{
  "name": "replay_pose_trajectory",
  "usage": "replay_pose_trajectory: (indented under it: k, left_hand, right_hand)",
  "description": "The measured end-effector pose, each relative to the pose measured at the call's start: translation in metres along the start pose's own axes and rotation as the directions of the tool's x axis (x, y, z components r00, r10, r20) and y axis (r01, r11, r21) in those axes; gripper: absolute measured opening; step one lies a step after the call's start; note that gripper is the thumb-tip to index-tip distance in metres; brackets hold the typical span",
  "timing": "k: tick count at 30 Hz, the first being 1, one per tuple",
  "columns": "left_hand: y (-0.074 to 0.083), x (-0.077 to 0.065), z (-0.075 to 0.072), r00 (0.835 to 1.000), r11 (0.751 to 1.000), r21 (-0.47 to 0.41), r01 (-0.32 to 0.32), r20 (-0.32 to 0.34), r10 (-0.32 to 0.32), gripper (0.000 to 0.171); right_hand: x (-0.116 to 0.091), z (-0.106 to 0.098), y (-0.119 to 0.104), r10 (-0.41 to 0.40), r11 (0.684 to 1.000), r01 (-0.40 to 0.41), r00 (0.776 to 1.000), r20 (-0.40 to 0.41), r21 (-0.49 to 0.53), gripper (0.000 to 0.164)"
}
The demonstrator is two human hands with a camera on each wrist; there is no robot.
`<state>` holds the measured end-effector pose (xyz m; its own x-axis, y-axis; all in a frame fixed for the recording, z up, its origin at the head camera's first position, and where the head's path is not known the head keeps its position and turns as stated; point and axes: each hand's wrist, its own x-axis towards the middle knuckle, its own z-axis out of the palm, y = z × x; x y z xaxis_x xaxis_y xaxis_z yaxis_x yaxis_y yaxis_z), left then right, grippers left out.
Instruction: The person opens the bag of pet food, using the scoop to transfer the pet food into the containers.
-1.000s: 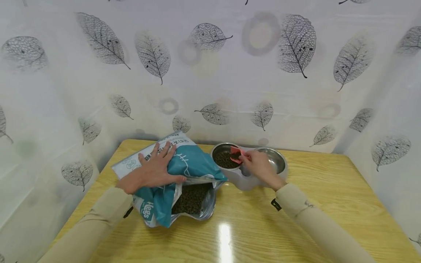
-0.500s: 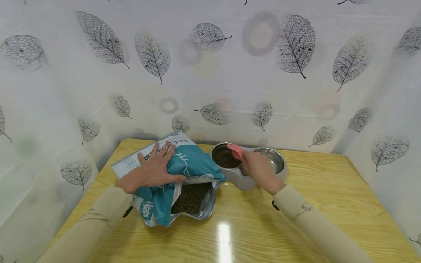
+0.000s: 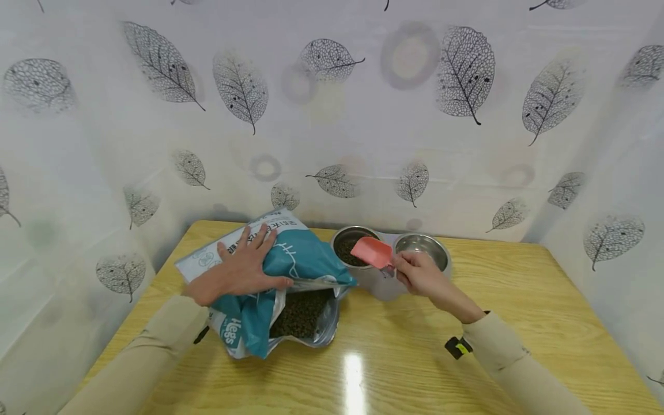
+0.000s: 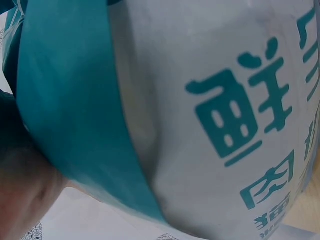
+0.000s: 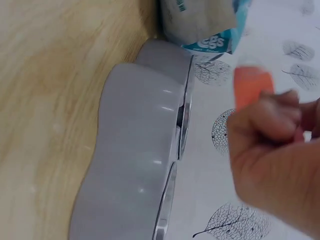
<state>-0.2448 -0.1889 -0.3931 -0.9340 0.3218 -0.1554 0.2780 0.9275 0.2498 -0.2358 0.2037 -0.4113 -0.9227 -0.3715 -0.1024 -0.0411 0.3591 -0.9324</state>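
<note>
My left hand (image 3: pixel 244 268) rests with spread fingers on a teal and white pet food bag (image 3: pixel 306 251), whose open mouth shows brown kibble (image 3: pixel 301 311). The bag's printed side (image 4: pixel 210 100) fills the left wrist view. Between thumb and fingers, my right hand (image 3: pixel 427 280) pinches the handle of a pink scoop (image 3: pixel 372 252). The scoop is tilted, with its underside towards the head camera, so its inside is hidden. It hangs over the front right of a steel bowl (image 3: pixel 336 245) with kibble in the bottom. In the right wrist view the scoop (image 5: pixel 252 85) is blurred.
A second steel bowl (image 3: pixel 422 245) sits to the right in the same grey double-bowl stand (image 3: pixel 384 288). Both stand near the back edge of the wooden table (image 3: pixel 498 323). A leaf-patterned curtain (image 3: pixel 363 115) hangs right behind.
The scoop first held kibble over the left bowl, then tipped over. My right hand has since drawn back to the right with it. My left hand and the bag have stayed still.
</note>
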Motion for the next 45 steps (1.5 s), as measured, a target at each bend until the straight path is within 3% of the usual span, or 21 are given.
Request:
replay_pose_trajectory:
  k: [2,4,8,11,16,20,25,34,40,45]
  left_hand:
    - [0.000,0.000,0.000,1.000,1.000,0.004,0.004,0.002,-0.004,0.120]
    - [-0.001,-0.001,0.000,1.000,1.000,0.006,0.007,0.002,-0.007,0.121]
    - [-0.001,0.000,0.002,1.000,1.000,0.009,0.005,-0.001,-0.005,0.121]
    - [-0.001,0.000,0.002,1.000,1.000,0.008,0.005,-0.003,-0.005,0.121]
    - [0.000,0.000,0.001,1.000,1.000,0.002,0.003,-0.006,-0.003,0.120]
    - [0.000,0.000,0.001,1.000,1.000,0.000,-0.001,-0.011,0.001,0.120]
    - [0.000,0.000,0.001,1.000,1.000,-0.004,0.003,-0.010,-0.003,0.120]
    - [0.001,0.001,0.001,1.000,1.000,-0.001,0.004,-0.011,-0.004,0.121]
    - [0.000,0.001,0.001,1.000,1.000,0.003,0.004,-0.011,-0.004,0.121]
    - [-0.001,0.002,0.002,1.000,1.000,0.002,0.001,-0.005,-0.001,0.121]
  right_hand:
    - [-0.010,-0.002,-0.001,-0.012,0.987,-0.012,0.988,0.151,0.160,0.039]
    - [-0.018,-0.002,-0.001,-0.065,0.969,-0.007,0.958,0.281,0.249,0.035]
    - [-0.030,0.005,-0.004,-0.153,0.966,0.046,0.895,0.419,0.254,0.034]
    - [-0.035,0.015,-0.006,-0.141,0.978,0.054,0.880,0.453,0.200,0.040]
    - [-0.037,0.036,-0.005,-0.061,0.997,0.035,0.892,0.447,0.067,0.047]
    - [-0.033,0.054,0.001,-0.063,0.997,0.079,0.903,0.425,-0.022,0.043]
    - [-0.030,0.077,0.002,-0.089,0.988,0.131,0.913,0.399,-0.080,0.039]
    - [-0.032,0.104,-0.017,-0.057,0.945,0.136,0.964,0.261,-0.298,0.033]
    - [-0.027,0.116,-0.019,-0.035,0.949,0.100,0.976,0.215,-0.299,0.037]
    - [-0.025,0.128,-0.009,-0.019,0.987,0.053,0.976,0.216,-0.151,0.037]
